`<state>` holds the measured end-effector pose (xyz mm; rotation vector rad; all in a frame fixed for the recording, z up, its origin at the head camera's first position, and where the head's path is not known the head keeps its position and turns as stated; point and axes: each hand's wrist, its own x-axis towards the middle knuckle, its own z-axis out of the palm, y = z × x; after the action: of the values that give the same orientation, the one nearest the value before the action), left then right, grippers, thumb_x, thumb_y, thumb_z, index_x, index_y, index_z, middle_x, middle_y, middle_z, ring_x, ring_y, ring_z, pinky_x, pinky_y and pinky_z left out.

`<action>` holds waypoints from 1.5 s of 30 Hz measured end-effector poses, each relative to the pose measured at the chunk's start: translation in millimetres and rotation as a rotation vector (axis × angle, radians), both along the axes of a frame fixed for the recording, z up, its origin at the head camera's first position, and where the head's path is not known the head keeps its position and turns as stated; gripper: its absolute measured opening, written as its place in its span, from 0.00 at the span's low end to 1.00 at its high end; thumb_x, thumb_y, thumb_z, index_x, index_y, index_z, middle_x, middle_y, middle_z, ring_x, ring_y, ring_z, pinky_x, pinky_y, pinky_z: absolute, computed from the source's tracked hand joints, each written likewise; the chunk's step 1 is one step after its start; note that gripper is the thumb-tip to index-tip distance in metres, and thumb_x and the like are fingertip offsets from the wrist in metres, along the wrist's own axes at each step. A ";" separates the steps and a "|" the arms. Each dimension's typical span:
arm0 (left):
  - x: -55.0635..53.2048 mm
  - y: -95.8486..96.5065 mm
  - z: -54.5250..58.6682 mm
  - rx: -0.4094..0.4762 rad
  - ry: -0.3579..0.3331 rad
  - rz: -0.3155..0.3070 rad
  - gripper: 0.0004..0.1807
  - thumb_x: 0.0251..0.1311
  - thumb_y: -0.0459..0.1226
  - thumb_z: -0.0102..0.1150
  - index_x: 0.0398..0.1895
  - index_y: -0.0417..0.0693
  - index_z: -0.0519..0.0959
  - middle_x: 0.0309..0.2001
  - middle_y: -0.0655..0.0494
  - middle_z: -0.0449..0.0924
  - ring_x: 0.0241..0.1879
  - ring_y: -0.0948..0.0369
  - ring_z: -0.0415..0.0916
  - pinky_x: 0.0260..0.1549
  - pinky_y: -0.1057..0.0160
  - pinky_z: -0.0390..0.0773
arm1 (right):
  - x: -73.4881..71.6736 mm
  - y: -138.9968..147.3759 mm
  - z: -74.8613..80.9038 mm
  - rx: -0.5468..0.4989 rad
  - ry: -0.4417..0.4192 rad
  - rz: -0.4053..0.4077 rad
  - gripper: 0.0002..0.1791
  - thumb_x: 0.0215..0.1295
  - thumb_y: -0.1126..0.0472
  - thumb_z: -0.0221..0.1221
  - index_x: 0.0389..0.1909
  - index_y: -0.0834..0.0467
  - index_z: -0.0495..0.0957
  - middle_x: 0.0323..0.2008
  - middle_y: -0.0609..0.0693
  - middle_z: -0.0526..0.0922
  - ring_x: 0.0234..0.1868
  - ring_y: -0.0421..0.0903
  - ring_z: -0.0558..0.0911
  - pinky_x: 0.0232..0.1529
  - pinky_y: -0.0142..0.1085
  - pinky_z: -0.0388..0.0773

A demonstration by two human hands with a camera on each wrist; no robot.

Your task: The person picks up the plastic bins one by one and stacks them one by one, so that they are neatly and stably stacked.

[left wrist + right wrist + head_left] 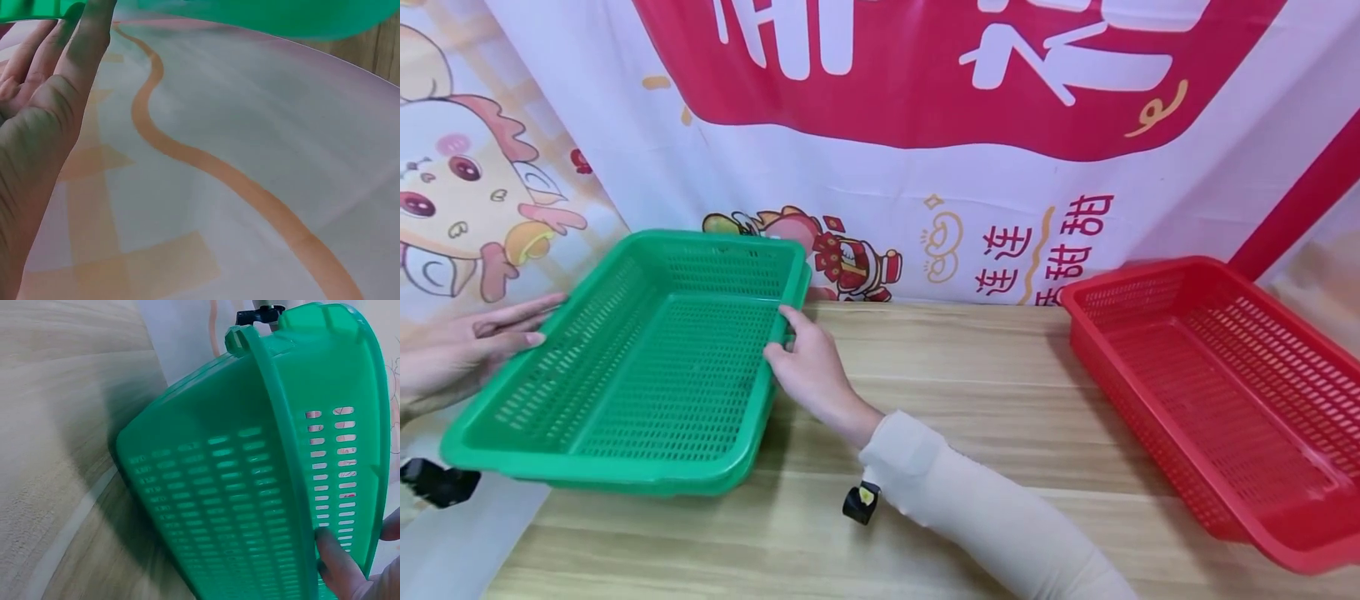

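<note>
A green slotted plastic basket (715, 237) lies at the left of the wooden table (1000, 400), its left part jutting past the table's edge. It has nothing in it. My right hand (808, 367) grips its right rim, thumb over the edge; in the right wrist view a fingertip (334, 559) presses the inner wall of the green basket (219, 487). My left hand (467, 346) lies flat with straight fingers against the left rim. From the left wrist, that hand (44, 112) reaches up to the green basket (281, 15).
A red slotted basket (1225, 400) with nothing in it sits at the table's right end, reaching the front edge. A printed red-and-white banner (925, 192) hangs behind the table and drapes down at the left. Bare wood lies between the baskets.
</note>
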<state>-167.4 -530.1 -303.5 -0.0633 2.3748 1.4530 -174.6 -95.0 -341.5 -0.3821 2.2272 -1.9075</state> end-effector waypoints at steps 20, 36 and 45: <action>-6.0 13.8 -28.4 -0.305 0.014 -0.049 0.39 0.82 0.51 0.46 0.86 0.70 0.37 0.86 0.55 0.30 0.85 0.50 0.37 0.78 0.59 0.56 | -4.1 5.1 -9.8 0.166 0.075 -0.005 0.33 0.73 0.63 0.58 0.78 0.58 0.66 0.45 0.49 0.76 0.39 0.41 0.74 0.37 0.29 0.75; -1.6 25.7 -23.6 -0.518 0.087 -0.068 0.44 0.79 0.54 0.51 0.86 0.46 0.45 0.81 0.26 0.44 0.56 0.71 0.77 0.38 0.78 0.74 | -3.2 5.8 -14.6 0.199 0.047 0.019 0.32 0.74 0.63 0.59 0.78 0.59 0.66 0.49 0.50 0.73 0.44 0.42 0.74 0.42 0.30 0.78; -1.1 27.3 -24.6 -0.535 0.098 -0.077 0.42 0.79 0.52 0.53 0.85 0.50 0.47 0.79 0.24 0.49 0.43 0.91 0.66 0.37 0.77 0.75 | -6.1 4.9 -18.5 0.204 0.027 0.016 0.31 0.74 0.63 0.59 0.77 0.58 0.68 0.50 0.50 0.72 0.46 0.43 0.74 0.45 0.32 0.79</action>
<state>-168.4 -502.7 -328.1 -0.0340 2.7476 0.7691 -180.7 -90.1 -360.0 -0.3934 2.3993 -1.6562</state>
